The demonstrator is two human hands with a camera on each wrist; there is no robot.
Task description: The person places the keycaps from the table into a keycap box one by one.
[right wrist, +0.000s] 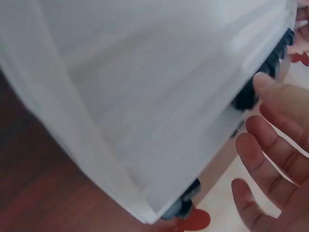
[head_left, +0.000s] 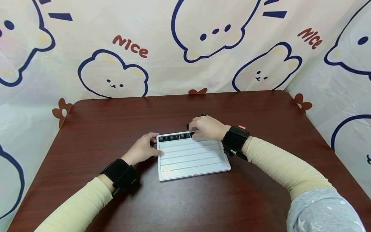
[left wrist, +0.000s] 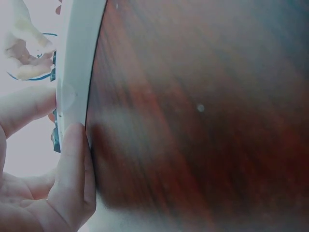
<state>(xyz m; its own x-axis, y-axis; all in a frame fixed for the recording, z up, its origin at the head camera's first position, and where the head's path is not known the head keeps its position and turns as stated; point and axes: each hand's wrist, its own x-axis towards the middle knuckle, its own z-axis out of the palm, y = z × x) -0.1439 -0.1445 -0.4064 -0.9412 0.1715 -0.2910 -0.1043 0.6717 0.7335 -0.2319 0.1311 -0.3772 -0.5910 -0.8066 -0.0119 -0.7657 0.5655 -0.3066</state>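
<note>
A white ridged tray (head_left: 191, 158) lies on the table, with a row of black keycaps (head_left: 174, 137) along its far edge. My left hand (head_left: 144, 148) grips the tray's left edge, thumb on the top face and fingers at the side; the left wrist view shows this thumb and finger close up. At the far edge, my right hand (head_left: 207, 128) bends over the row and pinches a black keycap (right wrist: 247, 95) between thumb and fingers. The index fingertip is partly hidden behind the thumb in the right wrist view.
More small black pieces (right wrist: 188, 199) sit beyond the tray's far edge, partly hidden by the right hand in the head view. The dark wooden table (head_left: 185, 206) ends at a printed cloth backdrop (head_left: 162, 74). Both wrists wear black bands (head_left: 236, 140).
</note>
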